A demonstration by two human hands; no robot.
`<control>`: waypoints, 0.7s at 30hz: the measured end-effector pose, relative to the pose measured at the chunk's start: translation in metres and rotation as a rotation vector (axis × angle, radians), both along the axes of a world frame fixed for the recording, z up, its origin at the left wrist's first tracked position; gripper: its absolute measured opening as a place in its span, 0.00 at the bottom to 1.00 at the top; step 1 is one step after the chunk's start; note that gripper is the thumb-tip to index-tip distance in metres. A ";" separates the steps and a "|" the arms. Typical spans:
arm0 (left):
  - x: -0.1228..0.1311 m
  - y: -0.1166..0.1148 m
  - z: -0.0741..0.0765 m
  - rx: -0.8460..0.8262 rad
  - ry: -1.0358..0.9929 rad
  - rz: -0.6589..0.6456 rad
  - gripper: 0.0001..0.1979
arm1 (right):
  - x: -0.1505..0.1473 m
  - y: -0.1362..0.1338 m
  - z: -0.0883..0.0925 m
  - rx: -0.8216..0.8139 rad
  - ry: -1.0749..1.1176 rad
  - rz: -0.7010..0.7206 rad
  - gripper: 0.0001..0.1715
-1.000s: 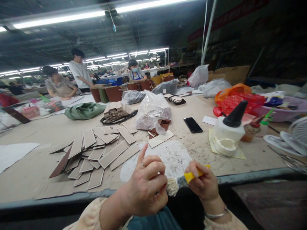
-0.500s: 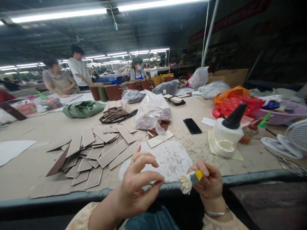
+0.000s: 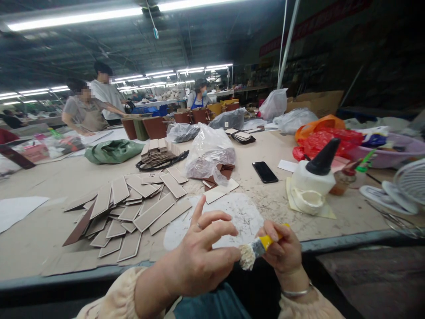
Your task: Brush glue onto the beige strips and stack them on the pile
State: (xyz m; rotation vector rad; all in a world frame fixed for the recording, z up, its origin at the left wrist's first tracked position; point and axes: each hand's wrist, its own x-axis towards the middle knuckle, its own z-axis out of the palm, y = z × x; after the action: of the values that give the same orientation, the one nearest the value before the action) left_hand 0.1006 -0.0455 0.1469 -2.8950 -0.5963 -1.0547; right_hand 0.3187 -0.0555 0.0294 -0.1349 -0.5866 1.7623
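My right hand (image 3: 282, 250) grips a yellow-handled brush (image 3: 257, 249), its pale glue-caked bristles pointing left. My left hand (image 3: 204, 250) is right beside the bristles, thumb and fingers pinched at their tip, index finger sticking up. Both hands hover at the table's near edge, over my lap. Just beyond them lies a white glue-smeared sheet (image 3: 229, 212). Left of it is a spread of several grey-and-brown rectangular leather pieces (image 3: 133, 206).
A white glue bottle with a black cone nozzle (image 3: 314, 179) stands at the right, a black phone (image 3: 264, 172) behind the sheet. A clear plastic bag (image 3: 209, 153), a green bag (image 3: 113, 150), red bags and a fan (image 3: 410, 184) sit farther out. Other people work at the far tables.
My left hand opened away from the brush half a second ago and has closed back onto the bristles. The brush stays in my right hand.
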 end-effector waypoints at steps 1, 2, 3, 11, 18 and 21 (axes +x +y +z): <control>0.000 0.001 0.001 0.004 0.026 -0.005 0.09 | 0.000 0.000 0.000 0.002 0.001 0.004 0.20; 0.000 0.002 0.003 0.009 0.044 -0.010 0.09 | 0.000 0.000 -0.001 0.003 0.002 0.007 0.20; 0.000 0.002 0.004 0.015 0.057 -0.014 0.09 | 0.000 0.000 -0.001 0.001 0.001 0.007 0.21; 0.004 0.006 0.010 0.027 0.074 -0.059 0.10 | -0.004 0.004 -0.004 0.002 0.001 0.021 0.20; 0.003 0.011 0.007 -0.023 0.114 -0.092 0.07 | -0.006 0.004 -0.004 0.021 0.004 0.039 0.20; 0.003 0.012 0.007 -0.053 0.133 -0.093 0.08 | -0.006 0.003 -0.004 0.015 -0.033 0.021 0.20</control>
State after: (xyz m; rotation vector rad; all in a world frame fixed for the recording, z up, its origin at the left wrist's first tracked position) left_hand 0.1032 -0.0334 0.1540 -3.0355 -0.4951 -0.8575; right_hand 0.3126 -0.0522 0.0250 -0.1481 -0.6266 1.7785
